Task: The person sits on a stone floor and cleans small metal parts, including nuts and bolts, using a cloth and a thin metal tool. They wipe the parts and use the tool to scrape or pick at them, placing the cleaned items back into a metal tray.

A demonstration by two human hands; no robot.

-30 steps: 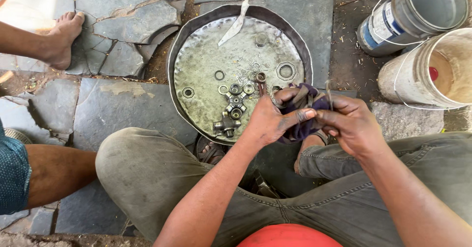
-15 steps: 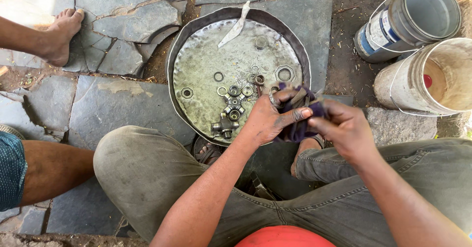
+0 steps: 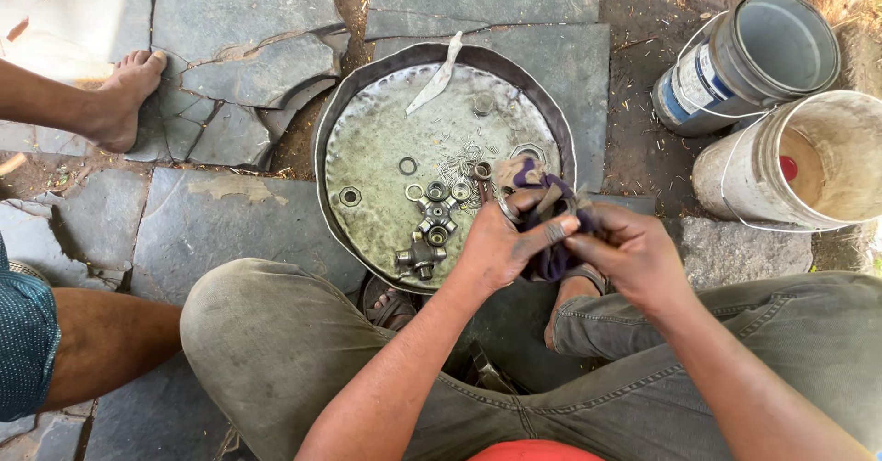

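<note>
My left hand (image 3: 501,241) and my right hand (image 3: 629,254) meet over the near right rim of a round metal pan (image 3: 367,149). Both grip a dark purple rag (image 3: 549,206) bunched between the fingers. A small metal ring part (image 3: 508,209) shows at my left fingertips against the rag. In the pan lie a metal cross-shaped joint (image 3: 430,231), several loose rings and washers (image 3: 407,165), and a pale strip (image 3: 437,77) at the far side. The pan's bottom is wet and greenish.
Two buckets stand at the right: a grey one with a label (image 3: 749,57) and a white one (image 3: 804,163). Another person's bare foot (image 3: 124,98) rests on the cracked stone slabs at left, their knee (image 3: 101,337) near my left leg.
The view has shifted slightly. My hands have kept working the rag, turning it a little around the small part; they stay at the pan's near right rim.
</note>
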